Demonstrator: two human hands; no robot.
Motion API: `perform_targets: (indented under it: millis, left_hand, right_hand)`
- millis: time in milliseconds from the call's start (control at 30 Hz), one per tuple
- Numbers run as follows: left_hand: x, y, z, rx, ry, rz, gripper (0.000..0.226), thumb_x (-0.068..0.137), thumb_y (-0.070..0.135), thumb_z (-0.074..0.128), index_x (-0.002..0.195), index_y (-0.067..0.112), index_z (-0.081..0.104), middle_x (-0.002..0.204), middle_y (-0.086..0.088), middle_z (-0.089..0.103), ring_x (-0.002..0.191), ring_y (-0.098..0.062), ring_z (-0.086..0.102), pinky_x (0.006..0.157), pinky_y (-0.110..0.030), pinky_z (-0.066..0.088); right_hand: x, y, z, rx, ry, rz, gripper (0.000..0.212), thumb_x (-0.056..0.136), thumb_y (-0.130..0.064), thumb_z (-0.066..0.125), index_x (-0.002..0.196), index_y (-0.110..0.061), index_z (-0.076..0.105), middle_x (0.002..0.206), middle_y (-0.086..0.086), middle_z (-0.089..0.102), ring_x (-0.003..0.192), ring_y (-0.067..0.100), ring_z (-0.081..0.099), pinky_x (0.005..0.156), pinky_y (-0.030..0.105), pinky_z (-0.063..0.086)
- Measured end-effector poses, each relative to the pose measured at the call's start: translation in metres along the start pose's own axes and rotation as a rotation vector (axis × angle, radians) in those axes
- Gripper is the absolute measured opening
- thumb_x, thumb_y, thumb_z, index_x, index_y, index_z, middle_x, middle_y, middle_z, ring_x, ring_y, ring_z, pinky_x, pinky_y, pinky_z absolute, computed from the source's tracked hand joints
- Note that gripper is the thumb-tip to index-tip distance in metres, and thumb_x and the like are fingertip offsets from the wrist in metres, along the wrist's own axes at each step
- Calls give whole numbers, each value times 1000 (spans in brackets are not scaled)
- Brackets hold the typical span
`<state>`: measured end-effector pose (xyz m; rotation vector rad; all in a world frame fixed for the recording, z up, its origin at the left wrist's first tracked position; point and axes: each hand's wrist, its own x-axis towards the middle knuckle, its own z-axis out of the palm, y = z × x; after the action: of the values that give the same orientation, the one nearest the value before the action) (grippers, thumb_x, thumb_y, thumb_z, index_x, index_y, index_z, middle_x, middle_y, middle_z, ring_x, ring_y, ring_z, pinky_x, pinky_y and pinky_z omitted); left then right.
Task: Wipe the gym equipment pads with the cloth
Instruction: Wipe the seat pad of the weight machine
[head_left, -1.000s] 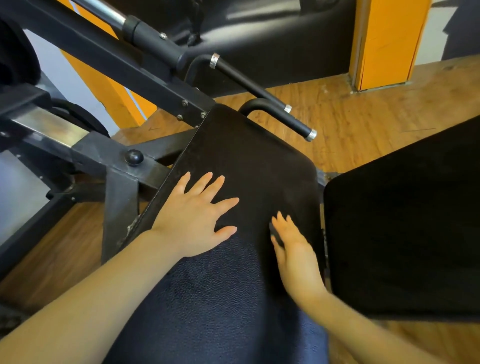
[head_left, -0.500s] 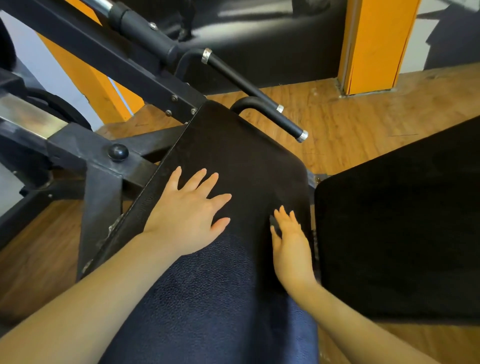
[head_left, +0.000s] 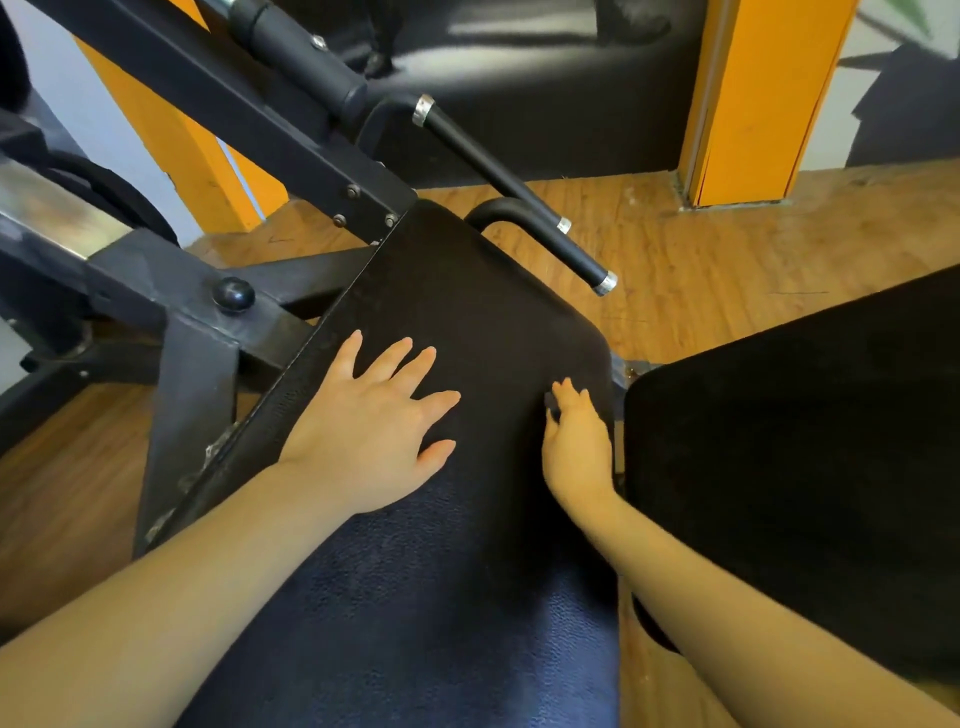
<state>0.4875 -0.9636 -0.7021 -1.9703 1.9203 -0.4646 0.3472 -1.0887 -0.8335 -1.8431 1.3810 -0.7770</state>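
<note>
Both hands had shifted only slightly on the pad since the earlier frames, while the view had drifted so that the machine sat further right. The left hand (head_left: 371, 434) lay flat on the long black pad (head_left: 467, 322), fingers (head_left: 395, 356) straight and spread, holding nothing, near the pad's left edge. The right hand (head_left: 576, 447) rested along the pad's right edge, fingers straight and together, tips slightly bent onto the surface; no grip was visible. No cloth showed in view. A narrow gap separated this pad from a second black pad (head_left: 805, 441) on the right. Black steel frame members (head_left: 218, 119) met the pad's far-left corner; two handles (head_left: 540, 228) projected beyond its far end. Wooden floor (head_left: 727, 270) lay open beyond the handles.
</note>
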Motion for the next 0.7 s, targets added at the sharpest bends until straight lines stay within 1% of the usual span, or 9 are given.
perform_targets:
  millis: [67,133,167,267,300,367,500,633,700]
  left_hand:
    - [-1,1,-1,4,17,-10,58,94,63,28,148,41,32,161,-5,17,149,-26,9,117,-58,4]
    - [-1,1,1,16,11,-11,59,94,63,25,148,41,29,161,-5,15,150,-26,7,116,-58,3]
    - [-1,1,2,21,4,-6,57,95,63,25,148,42,30,161,-5,17,149,-27,8,116,-58,4]
    - [0,2,1,28,-4,7,53,92,59,34,135,37,54,149,-11,43,141,-31,34,111,-63,21]
    - [1,1,1,39,0,6,54,90,60,36,133,36,57,147,-11,46,139,-31,37,110,-63,23]
    - [1,1,2,40,-17,7,54,91,62,36,137,37,51,152,-9,39,143,-30,30,113,-62,20]
    - [3,2,-3,35,-27,-7,60,94,64,24,149,40,26,162,-4,11,150,-25,4,118,-58,6]
    - [1,2,-4,42,-86,-11,60,95,64,22,150,41,21,163,-4,7,150,-25,-1,117,-59,3]
    - [0,3,-6,48,-89,-15,59,96,63,22,151,40,21,163,-4,7,150,-26,-1,117,-59,2]
  right_hand:
    - [-50,16,-7,-23,-32,-48,46,101,-8,40,146,-8,34,155,6,29,146,22,18,119,34,18]
    - [-63,26,-10,-42,-45,-68,46,101,-9,39,147,-9,33,156,4,28,146,20,17,119,32,16]
    - [-53,25,-9,-44,-40,-56,45,102,-9,38,146,-8,34,155,4,29,146,20,18,119,32,16]
    - [0,15,3,-61,23,-11,42,102,-9,37,144,-6,39,153,9,34,144,26,25,117,35,21]
    - [19,13,6,-60,48,-4,41,102,-8,37,143,-6,40,151,10,36,142,27,28,115,36,23]
    - [52,14,7,-52,79,16,40,101,-8,37,141,-5,42,148,12,41,138,28,34,111,34,28]
    - [90,15,3,-53,51,67,42,101,-9,36,143,-3,39,145,15,44,132,30,41,108,34,31]
    - [42,15,-5,-53,34,61,38,102,-10,36,138,-3,44,139,15,50,127,29,48,104,34,36]
    - [-2,23,-12,-90,-12,19,39,100,-5,38,139,-1,43,143,16,46,133,30,41,108,33,31]
